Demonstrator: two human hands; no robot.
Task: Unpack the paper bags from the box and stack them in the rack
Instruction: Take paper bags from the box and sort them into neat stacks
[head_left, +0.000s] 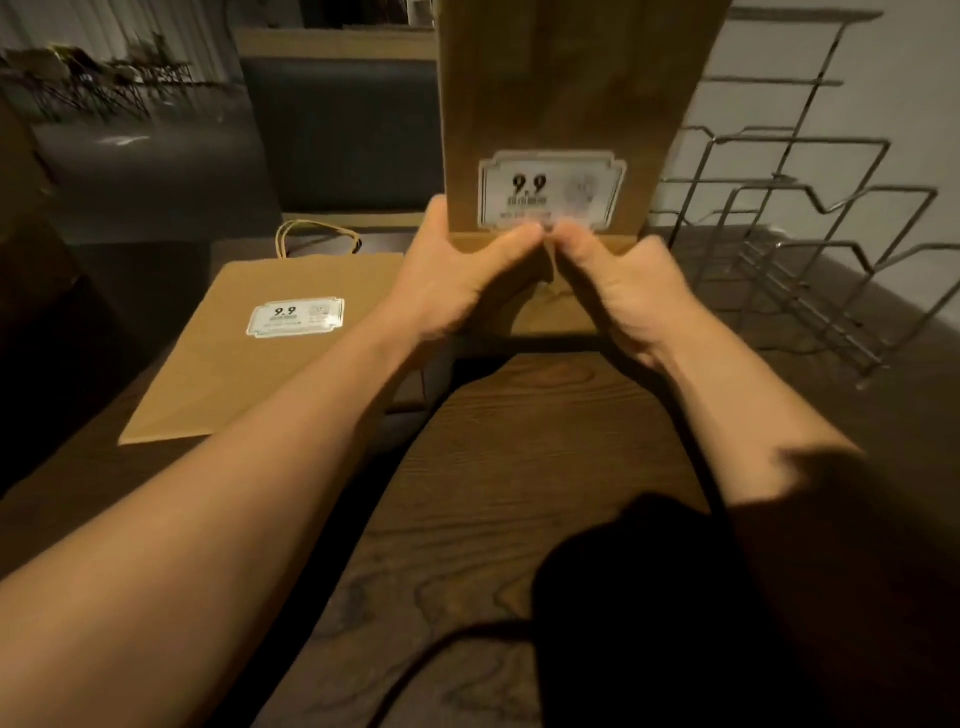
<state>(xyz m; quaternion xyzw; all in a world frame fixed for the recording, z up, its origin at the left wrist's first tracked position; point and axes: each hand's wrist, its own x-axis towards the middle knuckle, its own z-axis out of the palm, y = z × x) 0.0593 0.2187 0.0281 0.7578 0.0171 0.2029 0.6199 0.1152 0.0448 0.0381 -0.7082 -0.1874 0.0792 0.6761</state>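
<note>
At the middle of the wooden table (519, 441), a person holds one paper bag (571, 104) standing up tall. The left hand (457, 275) and the right hand (623, 291) both pinch its folded bottom edge, with the thumbs pressed on the front, just under the white sticker (551, 189). The other fingers are behind the bag and cannot be seen.

At 3 o'clock from the hands stands the wire rack (810, 249), with no bag in it yet. At 9 o'clock a second bag (270, 364) lies flat on the table. No box can be seen.

The job looks only just begun. The tall bag is held only at the bottom, so its top could flop over. It could also catch on a wire as it goes toward the rack and bend or tear.
</note>
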